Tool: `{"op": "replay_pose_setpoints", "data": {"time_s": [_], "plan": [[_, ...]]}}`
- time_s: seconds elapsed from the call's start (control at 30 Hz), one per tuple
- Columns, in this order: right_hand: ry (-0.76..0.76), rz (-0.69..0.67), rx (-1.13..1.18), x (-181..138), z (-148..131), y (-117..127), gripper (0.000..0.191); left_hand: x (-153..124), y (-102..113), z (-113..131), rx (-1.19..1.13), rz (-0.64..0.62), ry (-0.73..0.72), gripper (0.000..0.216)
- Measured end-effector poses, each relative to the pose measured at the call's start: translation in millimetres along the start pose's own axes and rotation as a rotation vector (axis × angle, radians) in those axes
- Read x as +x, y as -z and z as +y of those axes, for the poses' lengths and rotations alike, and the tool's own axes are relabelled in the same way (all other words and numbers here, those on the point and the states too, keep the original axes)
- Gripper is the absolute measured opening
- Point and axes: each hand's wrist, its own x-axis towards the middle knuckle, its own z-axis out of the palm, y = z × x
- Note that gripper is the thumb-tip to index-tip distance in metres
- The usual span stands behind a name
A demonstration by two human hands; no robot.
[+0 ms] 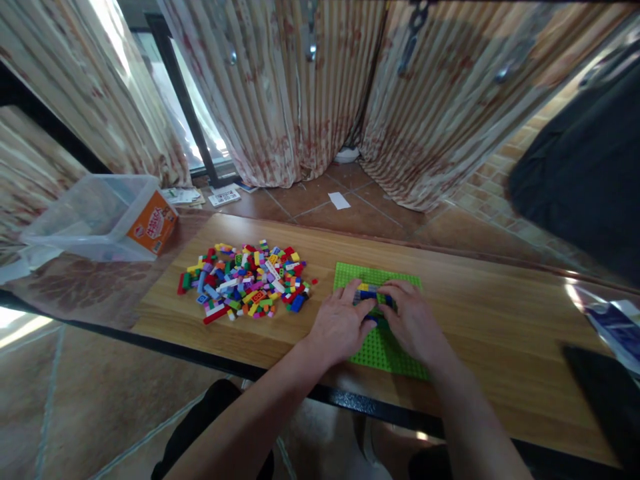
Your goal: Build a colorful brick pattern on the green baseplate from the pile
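A bright green studded baseplate [390, 360] lies on the wooden table in front of me. On its middle stands a small build of blue, yellow and grey toy bricks [369, 293], partly covered by my fingers. My left hand [343, 320] is at the build's left side, its thumb and fingers curled onto the bricks. From the right, my right hand [407, 313] closes its thumb and fingers on the blue bricks at that side. Left of the plate spreads a loose pile of many-coloured bricks [250, 283].
A clear plastic box [95, 220] with an orange label stands beyond the table's left end. One small red brick [315, 281] lies between pile and plate. A dark flat object [600, 393] is at the right. Curtains [280, 100] hang behind the table.
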Motion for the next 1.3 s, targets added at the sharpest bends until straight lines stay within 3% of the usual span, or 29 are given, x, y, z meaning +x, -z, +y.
{"op": "replay_pose_setpoints", "data": {"time_s": [0.17, 0.33, 0.43, 0.57, 0.87, 1.3], "plan": [[-0.063, 0.023, 0.008, 1.3, -3.4, -1.8, 0.025, -1.5, -3.3, -0.8, 0.002, 0.014, -0.006, 0.039], [-0.135, 0.06, 0.165, 1.9, 0.0, 5.3, 0.027, -2.8, -2.5, 0.3, 0.005, 0.005, 0.003, 0.042], [-0.295, 0.118, 0.261, 2.3, 6.8, 6.6, 0.029, -2.3, -2.4, 2.5, 0.029, -0.004, 0.006, 0.044], [-0.463, 0.1, 0.307, 5.8, 13.5, 3.7, 0.024, -1.4, -4.3, 5.0, 0.07, -0.003, 0.005, 0.044], [-0.497, 0.048, 0.269, 15.3, 7.7, 3.1, 0.018, -1.0, -6.3, 6.5, 0.138, -0.01, -0.01, 0.046], [-0.47, 0.09, 0.167, 16.7, 3.1, -0.2, 0.013, 2.9, -4.9, 10.2, 0.169, -0.05, 0.007, 0.046]]}}
